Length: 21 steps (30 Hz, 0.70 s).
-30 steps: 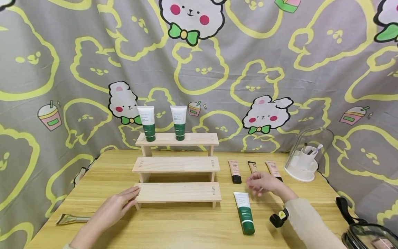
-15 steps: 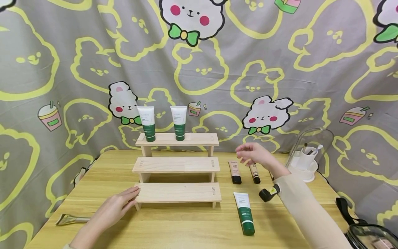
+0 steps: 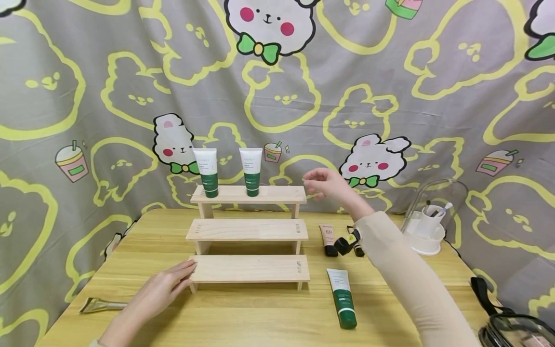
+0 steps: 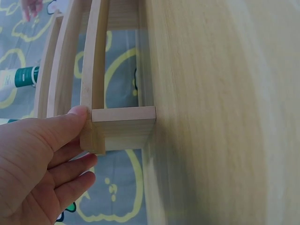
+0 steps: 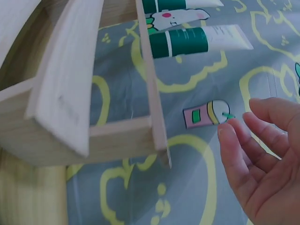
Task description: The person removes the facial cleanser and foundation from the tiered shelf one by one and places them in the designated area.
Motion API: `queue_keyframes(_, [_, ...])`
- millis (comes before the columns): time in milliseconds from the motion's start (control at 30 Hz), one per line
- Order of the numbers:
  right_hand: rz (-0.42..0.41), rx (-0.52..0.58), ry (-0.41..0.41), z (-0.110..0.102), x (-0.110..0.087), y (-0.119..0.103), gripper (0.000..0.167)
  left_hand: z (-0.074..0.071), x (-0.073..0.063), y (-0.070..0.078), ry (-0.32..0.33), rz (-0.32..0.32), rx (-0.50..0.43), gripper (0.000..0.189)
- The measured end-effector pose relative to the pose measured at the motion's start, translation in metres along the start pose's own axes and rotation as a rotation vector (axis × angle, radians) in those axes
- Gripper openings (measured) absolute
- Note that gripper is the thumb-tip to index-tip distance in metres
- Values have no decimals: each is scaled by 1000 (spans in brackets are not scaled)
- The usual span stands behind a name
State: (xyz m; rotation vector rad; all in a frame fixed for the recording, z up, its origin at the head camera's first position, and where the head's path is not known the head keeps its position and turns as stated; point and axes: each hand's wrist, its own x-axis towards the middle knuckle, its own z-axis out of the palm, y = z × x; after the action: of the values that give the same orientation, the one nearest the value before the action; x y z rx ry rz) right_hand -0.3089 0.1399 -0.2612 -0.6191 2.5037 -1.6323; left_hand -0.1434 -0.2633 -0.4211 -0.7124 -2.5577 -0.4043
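My left hand [image 3: 162, 289] grips the left end of the lowest step of a three-step wooden stand [image 3: 249, 268]; in the left wrist view the thumb lies at the board's corner. Two white-and-green squeeze tubes, a left one [image 3: 208, 173] and a right one [image 3: 251, 172], stand cap-down on the top step. My right hand [image 3: 329, 185] hovers by that step's right end, fingers loosely bent and holding nothing; the right wrist view shows a gap between hand [image 5: 262, 154] and stand [image 5: 70, 93]. A third white-and-green tube [image 3: 342, 299] lies on the table.
A pink BB cream tube [image 3: 328, 239] lies right of the stand, beside another small tube [image 3: 359, 250] mostly behind the right wrist. A domed brush holder [image 3: 427, 226] stands back right. A clear bag [image 3: 516, 330] sits front right, a flat brush [image 3: 101, 305] front left.
My right hand has risen from above the small tubes and moved left and back to the top step. The sleeve now covers the rightmost pink tube. My left hand stays put.
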Motion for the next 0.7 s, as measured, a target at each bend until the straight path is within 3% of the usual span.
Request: queue_keyframes(700, [-152,109,75,51,52,-57,34,-2,0,0,-7,-8,-2,35])
